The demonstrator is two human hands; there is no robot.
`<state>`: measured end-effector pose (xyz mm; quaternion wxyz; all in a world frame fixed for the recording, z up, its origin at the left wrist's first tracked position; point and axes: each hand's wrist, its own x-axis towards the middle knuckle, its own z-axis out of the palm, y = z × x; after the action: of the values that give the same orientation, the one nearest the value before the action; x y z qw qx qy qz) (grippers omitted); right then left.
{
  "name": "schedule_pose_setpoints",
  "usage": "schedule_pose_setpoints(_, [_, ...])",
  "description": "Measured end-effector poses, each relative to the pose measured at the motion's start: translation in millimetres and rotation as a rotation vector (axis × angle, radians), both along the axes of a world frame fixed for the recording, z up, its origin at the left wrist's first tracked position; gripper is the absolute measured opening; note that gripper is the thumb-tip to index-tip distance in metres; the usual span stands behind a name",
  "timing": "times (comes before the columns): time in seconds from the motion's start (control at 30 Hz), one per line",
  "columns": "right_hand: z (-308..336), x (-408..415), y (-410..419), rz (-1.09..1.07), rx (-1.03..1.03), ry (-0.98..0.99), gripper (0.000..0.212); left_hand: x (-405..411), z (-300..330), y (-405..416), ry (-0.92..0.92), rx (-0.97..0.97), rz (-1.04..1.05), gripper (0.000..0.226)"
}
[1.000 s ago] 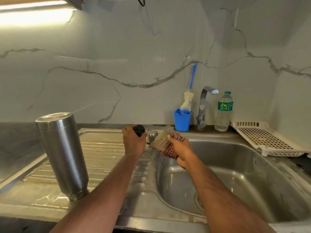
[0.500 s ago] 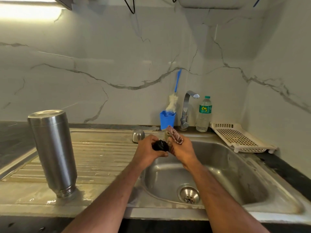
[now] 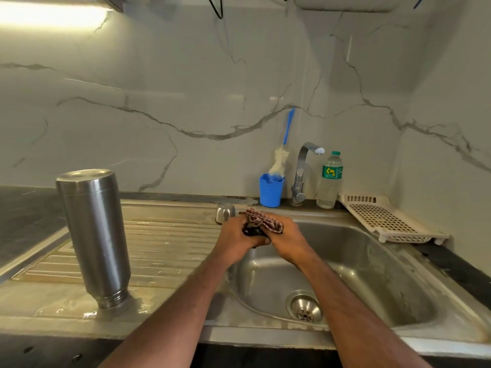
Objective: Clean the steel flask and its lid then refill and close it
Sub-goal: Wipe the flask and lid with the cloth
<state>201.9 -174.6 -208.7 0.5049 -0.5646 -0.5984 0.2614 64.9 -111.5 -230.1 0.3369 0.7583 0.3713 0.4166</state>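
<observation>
**Both hands working a black lid with a cloth over the sink**

The 2 hands are meeting just above the left rim of the sink basin (image 3: 358,261). The left hand (image 3: 236,237) is curling its fingers round a small black lid (image 3: 253,231), gripping it from the left. The right hand (image 3: 288,239) is gripping a red checked cloth (image 3: 263,220), which is lying bunched over the top of the lid and touching it. Most of the lid is hiding between the palms and the cloth, so its shape is hard to tell.

The steel flask (image 3: 93,235) is standing upside down on the ribbed drainboard (image 3: 164,245), well to the left of the basin, its threaded neck sitting in a thin puddle and its body tilting slightly. 1 small steel cap (image 3: 224,212) is sitting on the drainboard just behind the left hand, at the basin's back left corner.

Behind the basin, a blue cup (image 3: 270,191) is holding a blue-handled bottle brush (image 3: 285,139). To its right are standing the tap (image 3: 301,173) and 1 plastic water bottle (image 3: 329,180). A white perforated tray (image 3: 382,219) is resting on the basin's right rim.
</observation>
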Motion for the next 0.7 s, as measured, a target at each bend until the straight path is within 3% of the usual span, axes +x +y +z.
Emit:
schedule_pose_setpoints(0.1, [6, 5, -7, 0.049, -0.019, 0.013, 0.018, 1, 1, 2, -0.103, -0.069, 0.091, 0.031])
schedule_pose_setpoints(0.17, [10, 11, -8, 0.07, -0.047, 0.155, 0.016, -3, -1, 9, -0.15, -0.131, 0.142, 0.036])
schedule_pose_setpoints(0.23, [7, 18, -3, -0.047, -0.098, 0.287, 0.012, -10, -3, 13, -0.171, -0.176, 0.168, 0.04])
schedule_pose_setpoints(0.33, [-7, 29, 3, -0.297, -0.301, 0.27, 0.009, -13, -6, 15, -0.168, -0.205, 0.097, 0.051])
schedule_pose_setpoints(0.4, [-12, 33, 6, -0.333, -0.366, 0.284, 0.016, -12, -6, 12, -0.146, -0.203, 0.024, 0.058])
schedule_pose_setpoints(0.53, [0, 19, 8, -0.271, -0.138, 0.463, 0.015, -5, -1, 2, -0.094, -0.132, -0.105, 0.051])
schedule_pose_setpoints(0.6, [2, 5, 6, -0.177, -0.117, 0.393, 0.015, 1, 0, -3, -0.045, -0.069, -0.131, 0.04])
schedule_pose_setpoints(0.7, [-4, -7, 6, -0.074, -0.152, 0.092, 0.025, 5, 2, -6, 0.005, -0.019, -0.056, 0.023])
